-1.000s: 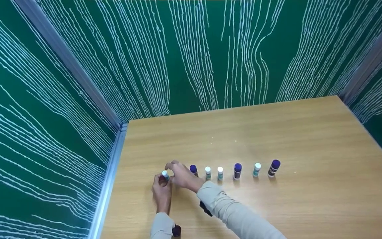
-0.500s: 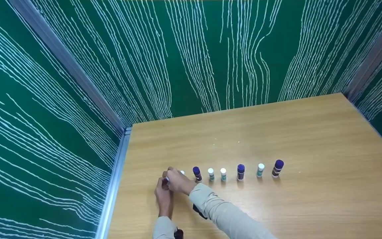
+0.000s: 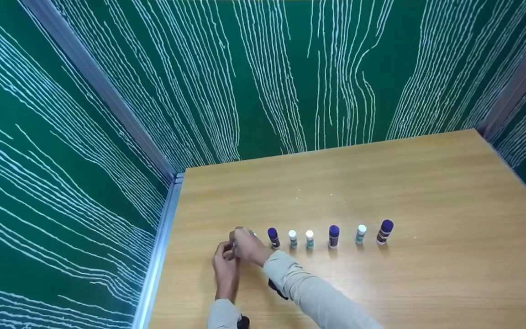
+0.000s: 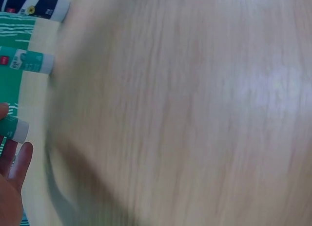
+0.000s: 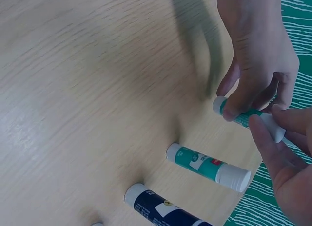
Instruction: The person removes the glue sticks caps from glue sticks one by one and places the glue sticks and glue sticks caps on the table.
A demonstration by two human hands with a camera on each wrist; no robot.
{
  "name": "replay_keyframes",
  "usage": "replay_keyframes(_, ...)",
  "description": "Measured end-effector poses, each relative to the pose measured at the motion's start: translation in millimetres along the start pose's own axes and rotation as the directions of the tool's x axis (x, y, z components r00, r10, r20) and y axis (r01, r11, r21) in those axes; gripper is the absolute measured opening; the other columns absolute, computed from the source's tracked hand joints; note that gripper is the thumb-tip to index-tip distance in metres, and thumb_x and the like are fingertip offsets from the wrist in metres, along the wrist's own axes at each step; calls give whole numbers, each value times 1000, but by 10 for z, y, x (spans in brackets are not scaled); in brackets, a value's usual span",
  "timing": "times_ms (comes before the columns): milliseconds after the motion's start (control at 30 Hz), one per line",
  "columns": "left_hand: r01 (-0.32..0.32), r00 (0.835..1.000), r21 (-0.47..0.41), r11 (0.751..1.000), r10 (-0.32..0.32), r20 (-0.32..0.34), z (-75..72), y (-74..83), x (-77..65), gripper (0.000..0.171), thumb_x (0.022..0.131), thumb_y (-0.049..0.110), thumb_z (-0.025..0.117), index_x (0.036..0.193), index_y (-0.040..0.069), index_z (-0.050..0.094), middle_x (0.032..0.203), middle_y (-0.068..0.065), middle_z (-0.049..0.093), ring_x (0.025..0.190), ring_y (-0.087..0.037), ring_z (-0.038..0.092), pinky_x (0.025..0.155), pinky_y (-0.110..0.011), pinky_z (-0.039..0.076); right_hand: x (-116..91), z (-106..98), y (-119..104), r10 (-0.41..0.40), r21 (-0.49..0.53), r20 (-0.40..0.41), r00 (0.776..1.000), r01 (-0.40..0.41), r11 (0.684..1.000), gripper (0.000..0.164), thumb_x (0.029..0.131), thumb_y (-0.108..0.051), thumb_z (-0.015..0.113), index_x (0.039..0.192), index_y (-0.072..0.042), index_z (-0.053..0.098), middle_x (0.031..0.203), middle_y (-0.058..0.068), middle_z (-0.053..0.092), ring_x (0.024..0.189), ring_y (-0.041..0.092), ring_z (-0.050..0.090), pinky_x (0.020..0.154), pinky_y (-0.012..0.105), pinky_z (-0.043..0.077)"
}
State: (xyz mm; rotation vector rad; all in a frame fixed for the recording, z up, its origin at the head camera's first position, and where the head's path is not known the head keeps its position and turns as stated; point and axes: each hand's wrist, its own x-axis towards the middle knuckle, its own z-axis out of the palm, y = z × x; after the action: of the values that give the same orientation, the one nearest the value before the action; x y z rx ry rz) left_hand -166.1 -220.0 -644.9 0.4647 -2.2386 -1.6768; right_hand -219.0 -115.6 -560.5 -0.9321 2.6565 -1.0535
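A small green glue stick (image 5: 242, 120) with a white cap (image 5: 273, 127) is between both hands at the left end of a row. My left hand (image 3: 225, 267) holds its green body low down; its white base shows in the left wrist view. With thumb and fingers, my right hand (image 3: 249, 246) pinches the cap from above, covering most of the stick in the head view. Beside it stands another green glue stick (image 5: 207, 165), largely hidden behind the right hand in the head view. A dark blue glue stick (image 5: 165, 206) follows in the row.
To the right along the wooden table (image 3: 336, 283) stand several upright glue sticks, among them a purple-capped one (image 3: 334, 236), a white-capped one (image 3: 361, 233) and a larger purple-capped one (image 3: 385, 231). Green panels (image 3: 263, 82) with white lines border the table. Small white specks lie behind the row.
The right hand has moved from beside the glue stick onto its cap and now pinches it. The left hand keeps its hold. The head view has shifted slightly.
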Motion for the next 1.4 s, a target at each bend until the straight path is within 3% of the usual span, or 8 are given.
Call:
replay_keyframes(167,-30,999,-44,999,29,-14,-30,115,-4,19,83,0,66,99,11,64,102,-9,61,82,-23,65,69,-32,56,2,-131,22,-28,47,-10,1000,28,998,10,76,9,61,73,0,62,69,-1,47,60,9,41,48,18,35)
replay_keyframes(300,-51,999,-107,993,50,-16,-76,256,-1,18,83,0,67,95,13,65,101,-9,61,84,-28,66,71,-33,56,15,-276,19,-54,95,-43,998,58,994,8,80,6,61,78,0,66,73,3,58,64,11,49,54,18,43)
replay_keyframes(400,-164,986,-105,981,164,-15,-117,402,4,19,80,-2,70,95,9,65,99,-12,62,90,-29,64,76,-37,55,16,-392,15,-95,124,-85,992,105,987,7,83,2,62,83,1,69,81,8,65,68,13,56,59,19,49)
replay_keyframes(533,-355,935,-82,931,354,-19,-174,666,-16,20,77,-9,71,95,-3,64,95,-16,65,94,-31,60,82,-44,53,3,-556,-10,-108,192,-115,987,129,973,7,86,-1,63,85,2,70,85,11,67,65,12,58,58,18,51)
replay_keyframes(733,-487,873,-72,871,486,-27,-211,993,-72,21,76,-11,71,95,-9,64,93,-19,66,91,-33,62,80,-42,54,-62,-814,-80,-51,338,-90,995,78,938,8,88,0,62,92,3,69,85,10,66,64,18,63,56,20,53)
replay_keyframes(1033,-600,800,-54,798,600,-18,-178,1301,-182,23,73,-14,72,95,-9,65,92,-21,65,84,-35,63,81,-43,54,-277,-1176,-135,-28,383,-67,997,52,922,10,88,-5,65,96,-1,69,81,4,64,63,19,64,55,24,55)
replay_keyframes(1267,-690,722,-28,723,691,36,-178,1552,-330,26,71,-13,75,94,-5,68,93,-17,68,88,-26,64,94,-29,47,-601,-1469,-107,-75,399,-66,995,95,912,11,88,-14,67,94,-5,71,80,4,67,64,20,66,56,27,56)
replay_keyframes(1400,-733,671,-86,675,738,75,-175,1715,-423,28,68,-16,75,93,-5,69,92,-17,69,87,-27,63,84,-26,53,-803,-1588,-101,-104,409,-116,988,143,901,12,87,-16,69,94,-6,71,80,-1,67,67,18,66,59,26,57)
